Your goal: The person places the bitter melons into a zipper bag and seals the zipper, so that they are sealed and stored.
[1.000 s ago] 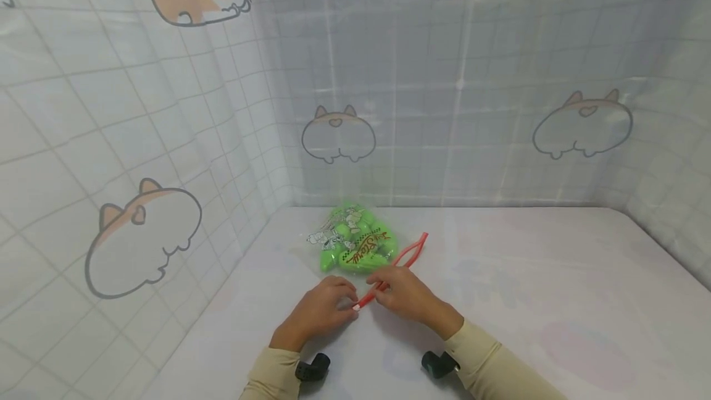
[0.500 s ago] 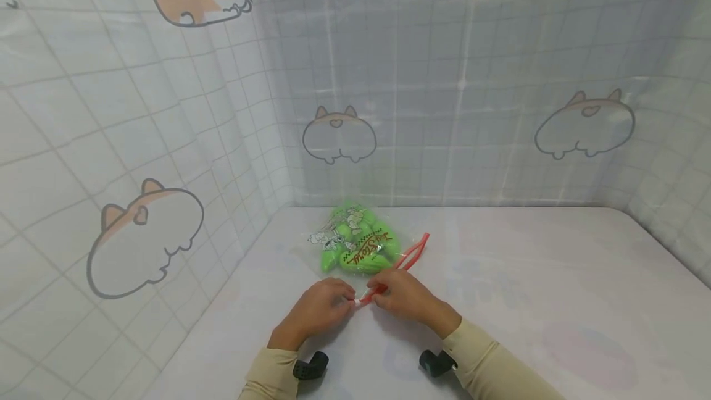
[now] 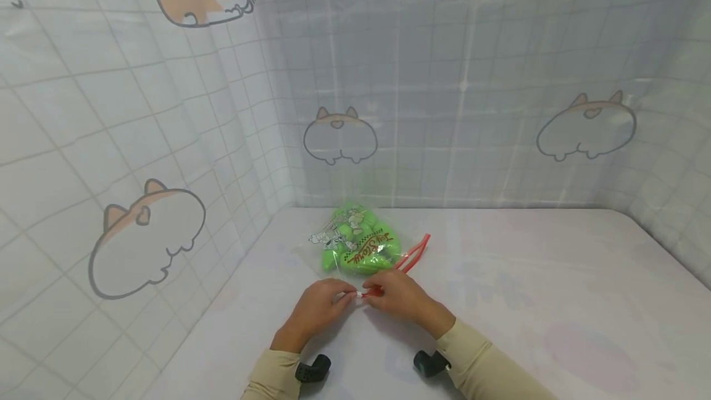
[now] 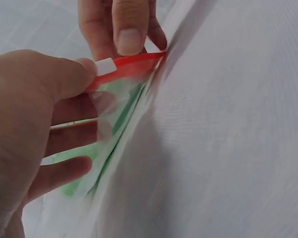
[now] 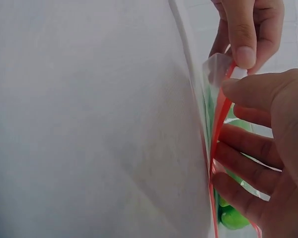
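Note:
A clear zip bag [image 3: 369, 250] with printed lettering lies on the table, bright green objects inside it. Along its near edge runs a red zip strip [image 4: 139, 58], carrying a white slider [image 4: 106, 67]. My left hand [image 3: 316, 310] pinches the strip's end beside the slider between thumb and fingers. Just to its right, my right hand [image 3: 404, 298] pinches the same strip, its thumb close to the slider in the right wrist view. Beyond the right hand, the strip's far part [image 3: 416, 252] gapes in two red lines. What the green objects are cannot be made out.
The white table [image 3: 500, 301] stretches away to the right. Sheets with a grid and cartoon dogs form a left wall [image 3: 144, 141] and a back wall [image 3: 422, 110]. A dark wrist device [image 3: 313, 369] sits on the left wrist, another [image 3: 431, 364] on the right.
My hands have drawn closer together along the red strip; the right hand has shifted slightly left and down. Less red strip shows between them. The bag stays in place.

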The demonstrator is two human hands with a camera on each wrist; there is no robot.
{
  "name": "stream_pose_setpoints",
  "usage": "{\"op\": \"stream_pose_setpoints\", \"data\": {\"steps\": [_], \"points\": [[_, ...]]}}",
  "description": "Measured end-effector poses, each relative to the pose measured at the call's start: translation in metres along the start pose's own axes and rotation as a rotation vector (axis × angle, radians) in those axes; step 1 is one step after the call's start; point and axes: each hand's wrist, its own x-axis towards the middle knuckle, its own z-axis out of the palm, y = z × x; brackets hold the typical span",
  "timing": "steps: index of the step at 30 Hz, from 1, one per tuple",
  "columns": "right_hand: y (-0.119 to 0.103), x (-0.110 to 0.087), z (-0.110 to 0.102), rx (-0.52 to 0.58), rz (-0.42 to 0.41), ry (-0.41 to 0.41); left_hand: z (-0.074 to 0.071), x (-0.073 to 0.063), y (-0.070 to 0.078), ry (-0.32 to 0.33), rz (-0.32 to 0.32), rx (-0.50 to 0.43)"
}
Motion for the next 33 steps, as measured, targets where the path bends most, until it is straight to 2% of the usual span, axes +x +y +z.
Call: {"op": "stream_pose_setpoints", "data": {"steps": [7, 11, 23, 33], "points": [[-0.0010, -0.0001, 0.0020, -0.025, -0.055, 0.069, 0.0008, 0.0004, 0.0030, 0.096, 0.044, 0.017], [-0.0026, -0.0007, 0.0004, -0.030, -0.075, 0.099, 0.0016, 0.0015, 0.0035, 0.129, 0.054, 0.018], [-0.0004, -0.0004, 0.0006, -0.039, -0.075, 0.125, 0.0034, 0.0026, 0.0026, 0.132, 0.042, -0.018], [-0.0022, 0.0009, 0.0000, 0.022, -0.115, 0.140, 0.0091, 0.0032, -0.0014, 0.204, 0.100, 0.038]]}}
